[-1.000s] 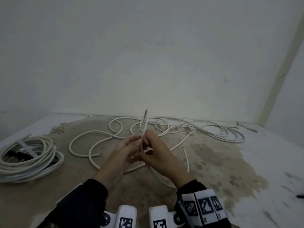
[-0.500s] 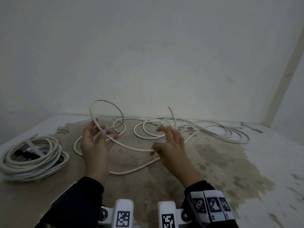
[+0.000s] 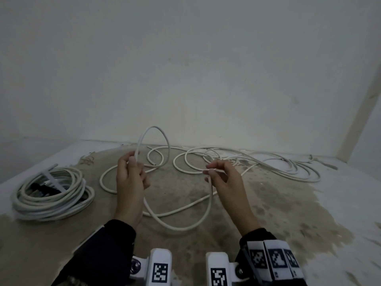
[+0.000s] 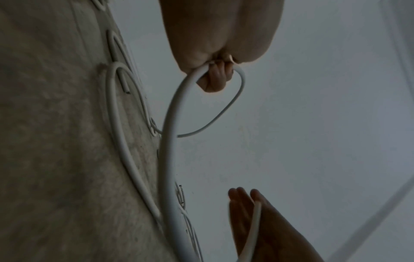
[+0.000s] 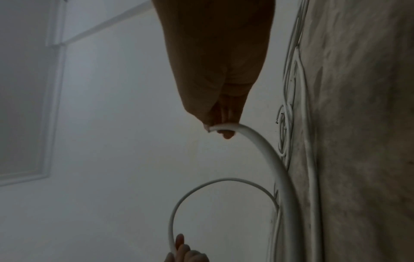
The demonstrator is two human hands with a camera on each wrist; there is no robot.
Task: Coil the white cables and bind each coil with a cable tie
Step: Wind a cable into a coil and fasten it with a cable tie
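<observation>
Cable [image 3: 181,226] in both hands, mid-frame of the head view. Left hand [image 3: 129,182] sits left of centre, thumb and fingers pinched on the cable; above the pinch a loop stands up against the wall [image 3: 185,58], apex in the upper middle of the frame. Left wrist view confirms: fingers [image 4: 215,79] curled round the cable, loop arcing off to the right. Right hand [image 3: 224,178] right of centre, thumb and index pinching the cable near its cut end; right wrist view shows the end poking just past the fingertips [image 5: 227,134]. Between the two hands the cable sags in a wide U toward the bottom centre, above the floor [image 3: 288,213].

Loose cable [image 3: 268,162] sprawls in overlapping loops on the floor, centre to right, along the wall base. Finished coil [image 3: 51,193] lies at left edge, well apart from the hands, a cable tie [image 3: 52,178] across its top. Stained patch covers the floor middle.
</observation>
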